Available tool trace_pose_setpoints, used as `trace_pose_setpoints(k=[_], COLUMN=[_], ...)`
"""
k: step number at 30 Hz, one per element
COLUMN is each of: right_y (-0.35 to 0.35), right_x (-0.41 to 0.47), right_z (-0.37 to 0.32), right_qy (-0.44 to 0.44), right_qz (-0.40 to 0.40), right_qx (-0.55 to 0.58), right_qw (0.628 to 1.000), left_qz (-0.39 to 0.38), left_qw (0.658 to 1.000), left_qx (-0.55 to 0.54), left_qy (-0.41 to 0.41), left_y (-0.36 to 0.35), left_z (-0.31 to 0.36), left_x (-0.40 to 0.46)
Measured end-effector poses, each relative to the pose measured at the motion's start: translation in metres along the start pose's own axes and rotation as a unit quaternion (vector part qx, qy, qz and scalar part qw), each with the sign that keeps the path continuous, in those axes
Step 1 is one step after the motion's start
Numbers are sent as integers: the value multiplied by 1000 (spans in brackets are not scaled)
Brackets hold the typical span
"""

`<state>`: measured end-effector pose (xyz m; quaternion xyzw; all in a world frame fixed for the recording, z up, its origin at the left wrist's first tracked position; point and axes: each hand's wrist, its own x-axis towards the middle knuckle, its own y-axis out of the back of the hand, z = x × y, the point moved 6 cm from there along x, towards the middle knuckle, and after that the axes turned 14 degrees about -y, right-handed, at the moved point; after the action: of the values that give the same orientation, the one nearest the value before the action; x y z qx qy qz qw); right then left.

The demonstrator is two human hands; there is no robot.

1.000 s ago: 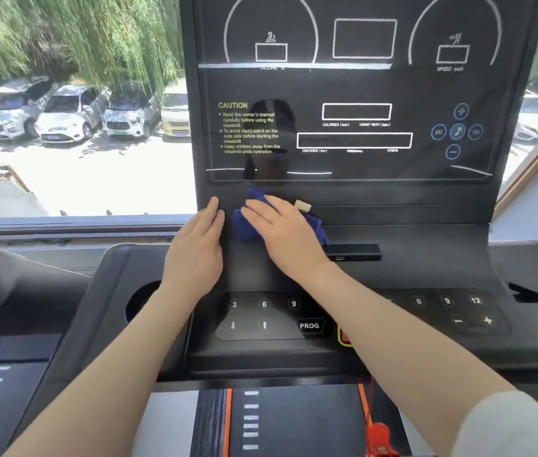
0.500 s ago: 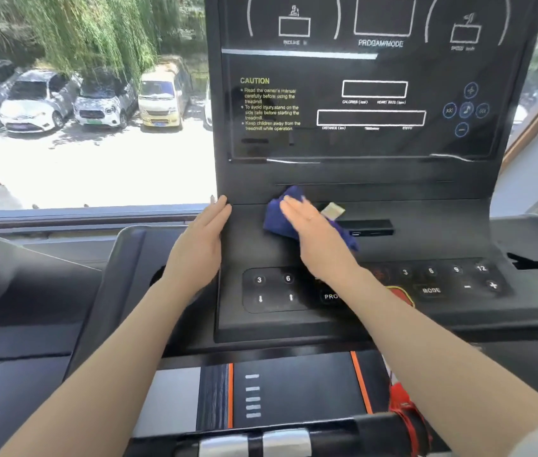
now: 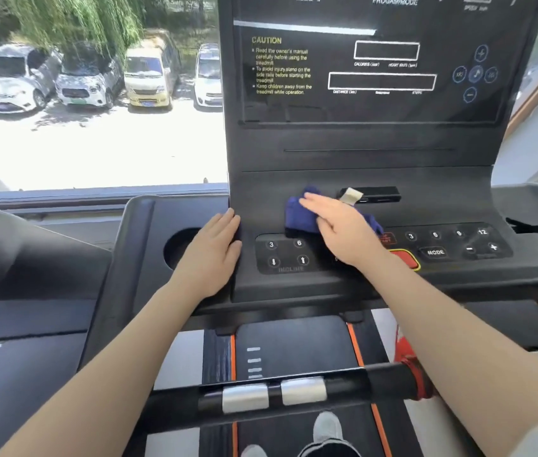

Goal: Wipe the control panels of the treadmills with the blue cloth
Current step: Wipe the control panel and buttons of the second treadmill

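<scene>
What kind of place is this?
Probably a gym: a treadmill console with incline and speed buttons, a running belt below, and a window overlooking parked cars.

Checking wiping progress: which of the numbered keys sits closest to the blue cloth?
The left-hand 6 key, just under the blue cloth; every other numbered key lies farther off.

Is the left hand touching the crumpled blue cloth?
Apart. The head view shows the left hand resting on the console's edge, with bare black panel between it and the crumpled blue cloth.
</scene>
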<state>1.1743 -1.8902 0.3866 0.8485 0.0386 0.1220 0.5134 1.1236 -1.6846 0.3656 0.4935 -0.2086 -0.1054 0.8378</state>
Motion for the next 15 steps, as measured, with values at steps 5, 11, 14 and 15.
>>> trace_pose_setpoints(k=[5,11,14,15], right_y=[-18,-38,-24,-16], right_x=[-23,-82,-75,-66], right_z=[-19,-87,-66,-51], right_qy=[-93,83,132,109], right_qz=[70,38,20,19], right_qx=[-71,-54,-87,-104], right_qw=[991,994,987,988], left_qz=[19,-18,4,17], left_qw=[999,999,999,999], left_qx=[-17,39,25,23], left_qy=[26,-1,19,28], left_y=[-3,-3,-2,-1], left_z=[2,7,11,12], left_x=[-4,1,0,0])
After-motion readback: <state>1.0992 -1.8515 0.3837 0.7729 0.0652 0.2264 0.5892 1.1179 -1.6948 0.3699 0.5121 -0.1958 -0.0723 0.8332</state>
